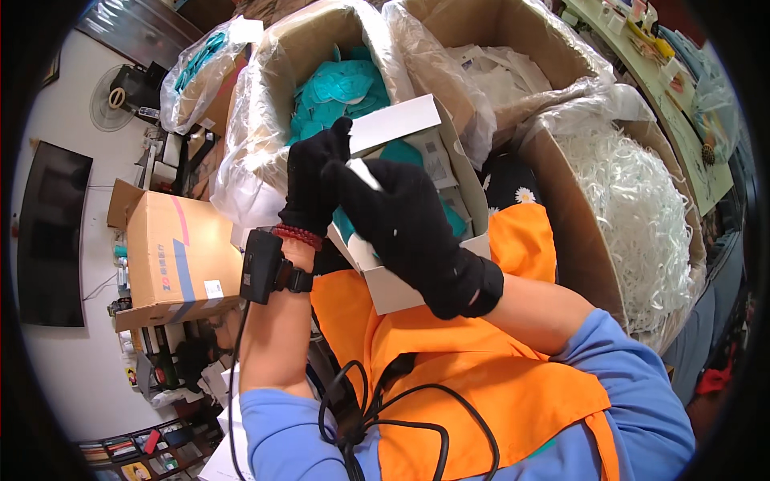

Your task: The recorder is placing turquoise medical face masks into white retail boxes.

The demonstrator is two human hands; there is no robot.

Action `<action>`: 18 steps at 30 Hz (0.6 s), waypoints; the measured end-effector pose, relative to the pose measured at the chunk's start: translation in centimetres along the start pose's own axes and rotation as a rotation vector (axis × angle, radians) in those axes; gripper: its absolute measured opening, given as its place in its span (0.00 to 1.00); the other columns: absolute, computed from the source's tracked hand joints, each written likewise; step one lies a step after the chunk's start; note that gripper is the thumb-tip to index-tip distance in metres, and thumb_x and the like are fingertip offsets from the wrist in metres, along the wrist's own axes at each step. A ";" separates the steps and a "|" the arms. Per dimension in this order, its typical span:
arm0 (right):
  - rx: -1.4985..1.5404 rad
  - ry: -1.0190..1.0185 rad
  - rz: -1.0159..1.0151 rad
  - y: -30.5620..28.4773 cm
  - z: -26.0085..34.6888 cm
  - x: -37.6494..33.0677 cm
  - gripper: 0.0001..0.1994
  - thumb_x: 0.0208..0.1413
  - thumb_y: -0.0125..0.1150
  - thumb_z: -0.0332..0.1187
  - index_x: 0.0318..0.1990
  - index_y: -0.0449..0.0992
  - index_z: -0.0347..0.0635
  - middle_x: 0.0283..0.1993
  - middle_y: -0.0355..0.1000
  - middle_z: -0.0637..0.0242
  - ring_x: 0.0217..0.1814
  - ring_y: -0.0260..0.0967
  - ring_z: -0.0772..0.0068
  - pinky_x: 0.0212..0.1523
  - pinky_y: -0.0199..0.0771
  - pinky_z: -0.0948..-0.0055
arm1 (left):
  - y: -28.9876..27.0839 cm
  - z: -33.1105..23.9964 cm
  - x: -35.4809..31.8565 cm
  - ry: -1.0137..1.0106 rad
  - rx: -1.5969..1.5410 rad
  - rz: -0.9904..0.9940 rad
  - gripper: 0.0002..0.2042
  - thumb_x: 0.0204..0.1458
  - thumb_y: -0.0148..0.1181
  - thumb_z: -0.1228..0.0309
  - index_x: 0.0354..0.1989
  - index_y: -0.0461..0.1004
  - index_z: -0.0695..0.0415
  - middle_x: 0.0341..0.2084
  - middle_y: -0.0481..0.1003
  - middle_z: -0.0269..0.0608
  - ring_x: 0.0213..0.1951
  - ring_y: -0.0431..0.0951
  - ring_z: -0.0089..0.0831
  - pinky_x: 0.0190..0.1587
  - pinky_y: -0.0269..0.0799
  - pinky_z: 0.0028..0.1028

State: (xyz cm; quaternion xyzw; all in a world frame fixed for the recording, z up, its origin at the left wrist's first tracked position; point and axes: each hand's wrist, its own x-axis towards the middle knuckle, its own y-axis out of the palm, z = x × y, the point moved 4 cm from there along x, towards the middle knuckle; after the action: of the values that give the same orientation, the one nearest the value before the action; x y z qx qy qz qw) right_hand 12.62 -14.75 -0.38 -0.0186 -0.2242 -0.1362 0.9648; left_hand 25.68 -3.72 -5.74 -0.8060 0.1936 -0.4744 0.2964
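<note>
White rectangular cardboard box (398, 294) against orange cloth apron (497, 389), presumably for reach. Black-gloved right hand (405, 228) pinches white piece (363, 174) over box's left edge; black-gloved left hand (311, 175): grip indeterminable.

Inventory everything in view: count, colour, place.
Open box: one, white, centre
Small piece: one, white, centre
Lined cartons: four, brown, top, right
Pieces: many, teal, upper left cartons, box
Packets: several, white, upper middle carton
Strands: many, white, right carton
Printed carton: one, brown, left
Fan: one, dark, upper left
Screen: one, black, left wall
Table: one, green, upper right
Apron: one, orange, torso
Shelf items: uncountable, mixed, lower left
Hands: two, black gloved, centre
</note>
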 end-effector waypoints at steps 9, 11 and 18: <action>-0.248 0.231 0.334 0.3 -3.5 -1.0 0.26 0.54 0.63 0.58 0.30 0.79 0.39 0.26 0.74 0.47 0.32 0.74 0.42 0.33 0.72 0.55 | -8.8 6.5 -3.2 -0.991 -1.047 -0.327 0.23 0.66 0.45 0.50 0.50 0.74 0.58 0.45 0.76 0.37 0.44 0.76 0.29 0.50 0.73 0.33; -0.241 0.159 0.439 2.5 -2.4 -0.2 0.27 0.53 0.63 0.58 0.30 0.78 0.37 0.28 0.74 0.46 0.33 0.74 0.42 0.35 0.72 0.54 | -6.8 4.3 -5.2 -0.685 -1.393 -0.138 0.23 0.65 0.45 0.47 0.49 0.73 0.56 0.38 0.75 0.33 0.38 0.76 0.24 0.43 0.75 0.25; -0.066 0.438 0.088 -2.9 -7.3 0.9 0.21 0.58 0.64 0.50 0.35 0.79 0.35 0.25 0.75 0.56 0.25 0.73 0.67 0.30 0.71 0.68 | -0.3 -1.3 -4.6 -1.091 -0.935 0.000 0.24 0.60 0.59 0.51 0.56 0.72 0.58 0.44 0.76 0.36 0.44 0.78 0.26 0.43 0.77 0.28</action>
State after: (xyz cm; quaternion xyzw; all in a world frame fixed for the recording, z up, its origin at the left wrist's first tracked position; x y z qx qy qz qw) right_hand 15.69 -18.52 -6.66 -0.0297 -0.0039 -0.1021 0.9943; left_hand 22.34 -1.09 -8.03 -0.9708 0.2008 0.1287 -0.0253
